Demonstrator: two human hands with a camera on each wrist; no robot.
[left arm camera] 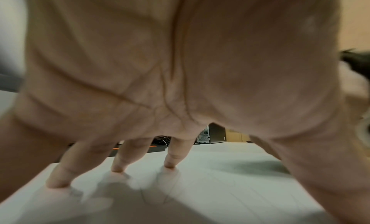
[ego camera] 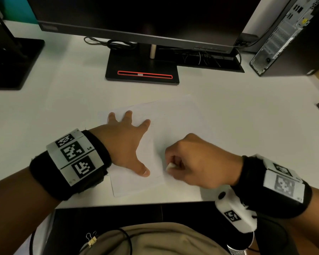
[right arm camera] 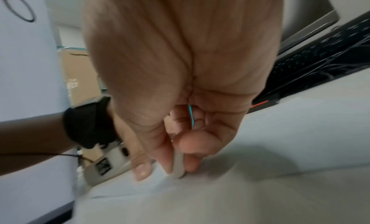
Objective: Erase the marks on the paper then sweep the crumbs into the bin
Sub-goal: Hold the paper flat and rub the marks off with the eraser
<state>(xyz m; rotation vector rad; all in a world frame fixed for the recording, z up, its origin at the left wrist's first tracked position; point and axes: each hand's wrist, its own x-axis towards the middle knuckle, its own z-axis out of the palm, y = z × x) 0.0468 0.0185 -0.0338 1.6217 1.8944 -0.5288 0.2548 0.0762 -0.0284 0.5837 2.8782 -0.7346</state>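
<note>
Nearest us, our right hand (ego camera: pixel 197 161) curls into a narrow grip, thumb and fingertips pinching a small white eraser (ego camera: pixel 170 166); from the right wrist view the eraser (right arm camera: pixel 178 165) stands on edge with its lower end touching the paper (right arm camera: pixel 220 200). Just beside it, our left hand (ego camera: pixel 124 142) lies spread wide and flat, holding nothing, its thumb close to the eraser and its straight fingers (left arm camera: pixel 172 154) pressing their tips onto the sheet. The paper (ego camera: pixel 177 118) lies slightly skewed on the white desk (ego camera: pixel 63 100), its near corner close to the desk's front edge; only faint pencil marks (left arm camera: pixel 152 195) show by the left fingertips, too pale for us to read. We cannot make out crumbs on the sheet. Farther back stands the monitor's black base (ego camera: pixel 142 70) with a red-outlined slot, cables (ego camera: pixel 116 44) coiled behind it, and the dark monitor (ego camera: pixel 136 17) above. A second black stand (ego camera: pixel 13 61) sits far left, and a computer tower (ego camera: pixel 287 35) far right.
</note>
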